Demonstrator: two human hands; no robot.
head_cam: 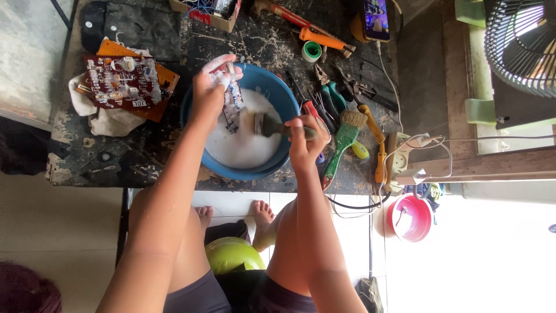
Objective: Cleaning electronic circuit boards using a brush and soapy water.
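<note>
Left hand (pixel 209 87) is closed around a soapy circuit board (pixel 231 98), held over the far left part of the blue basin (pixel 277 93); the board's long axis runs near to far, its lower end toward the white suds. Right hand (pixel 305 139) is clenched on a paintbrush (pixel 272 126) lying left to right, bristles pointing left at the board, just beside it. A second board (pixel 119 81) rests on a cloth at left. A green brush (pixel 344 139) and pliers (pixel 330 93) lie to the right

Basin (pixel 197 152) on workbench (pixel 75 156); circuit boards (pixel 124 81) left; tools (pixel 341 110) right.
</note>
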